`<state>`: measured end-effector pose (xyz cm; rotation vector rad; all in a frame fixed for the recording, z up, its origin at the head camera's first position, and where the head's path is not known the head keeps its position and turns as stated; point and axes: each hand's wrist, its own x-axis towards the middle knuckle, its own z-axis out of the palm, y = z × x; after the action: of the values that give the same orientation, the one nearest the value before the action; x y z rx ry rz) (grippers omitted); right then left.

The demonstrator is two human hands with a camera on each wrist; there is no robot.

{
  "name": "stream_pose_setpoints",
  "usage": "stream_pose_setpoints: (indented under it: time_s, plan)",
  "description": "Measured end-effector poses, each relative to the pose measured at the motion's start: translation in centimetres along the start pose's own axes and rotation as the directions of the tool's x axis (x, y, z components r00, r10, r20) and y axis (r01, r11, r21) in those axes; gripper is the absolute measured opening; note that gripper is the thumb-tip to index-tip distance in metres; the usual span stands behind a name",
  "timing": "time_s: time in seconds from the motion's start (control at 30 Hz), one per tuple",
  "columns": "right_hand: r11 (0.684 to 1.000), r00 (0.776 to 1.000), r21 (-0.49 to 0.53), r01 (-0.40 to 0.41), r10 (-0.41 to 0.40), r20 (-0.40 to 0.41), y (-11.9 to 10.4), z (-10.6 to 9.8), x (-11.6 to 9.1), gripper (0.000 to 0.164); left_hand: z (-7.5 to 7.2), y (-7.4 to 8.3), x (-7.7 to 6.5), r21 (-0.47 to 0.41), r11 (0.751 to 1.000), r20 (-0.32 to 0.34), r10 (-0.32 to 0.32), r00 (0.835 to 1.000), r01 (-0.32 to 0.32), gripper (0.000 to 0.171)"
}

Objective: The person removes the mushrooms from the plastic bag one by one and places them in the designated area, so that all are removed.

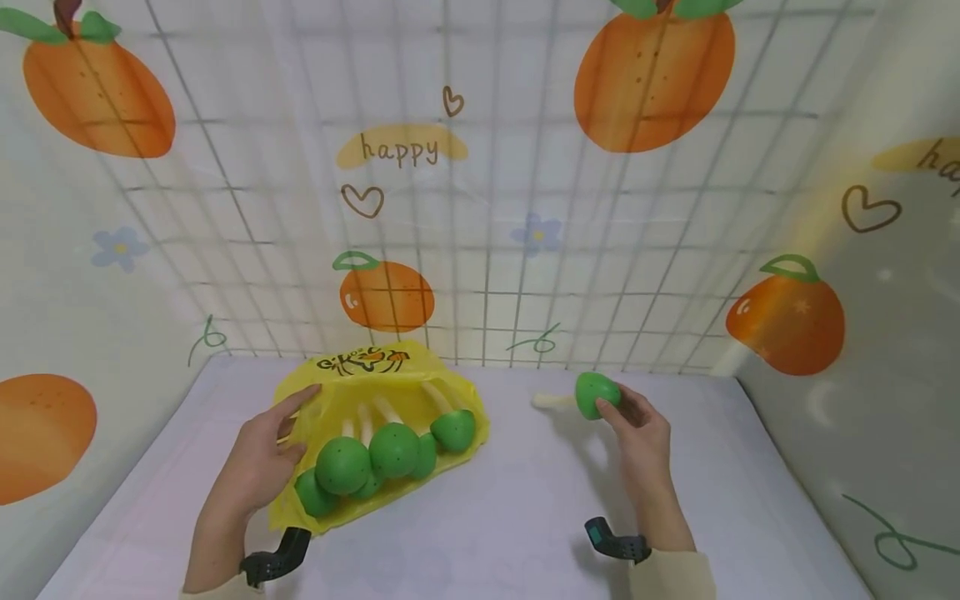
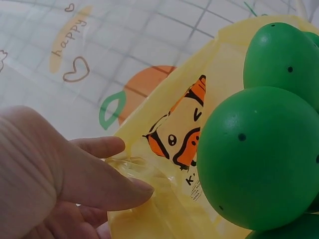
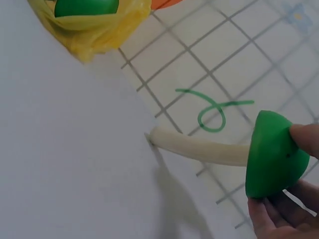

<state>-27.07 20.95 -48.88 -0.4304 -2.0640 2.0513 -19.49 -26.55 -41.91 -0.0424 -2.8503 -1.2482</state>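
Observation:
My right hand pinches the green dotted cap of a toy mushroom between thumb and fingers. Its pale stem points left, the tip close over the table. At the left lies a yellow plastic bag with a printed cartoon face, its mouth facing me. Several more green-capped mushrooms lie in it, caps at the opening and pale stems reaching inward. My left hand holds the bag's left edge; in the left wrist view its thumb lies over the plastic, with fingers partly hidden behind.
Both hands work over a white tabletop. Behind it hangs a pale sheet printed with oranges, hearts and a grid, and it rises along both sides too. Dark camera mounts are strapped to the wrists.

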Motion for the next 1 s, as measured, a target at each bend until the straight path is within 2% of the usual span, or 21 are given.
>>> stream_pose_setpoints:
  time_s: [0.27, 0.43, 0.8, 1.0]
  plan:
    - [0.996, 0.998, -0.082, -0.031, 0.027, -0.052, 1.6, -1.2, 1.1, 0.06, 0.0, -0.2, 0.1, -0.021, 0.999, -0.005, 0.024, 1.0, -0.024, 0.074]
    - [0.991, 0.995, -0.13, -0.036, 0.023, -0.099, 2.3, -1.5, 1.5, 0.058, 0.2, -0.1, 0.2, -0.017, 1.0, -0.005, 0.017, 1.0, -0.017, 0.074]
    - [0.989, 0.978, -0.136, -0.054, 0.025, -0.207, 3.1, -1.3, 1.8, 0.051, 0.1, 0.5, 0.0, -0.02, 1.0, -0.007, -0.003, 1.0, 0.003, 0.074]
    - [0.988, 0.977, -0.148, -0.048, 0.016, -0.212, 3.1, -1.4, 1.9, 0.051, 0.1, 0.5, -0.1, -0.018, 1.0, -0.007, 0.0, 1.0, 0.0, 0.074]
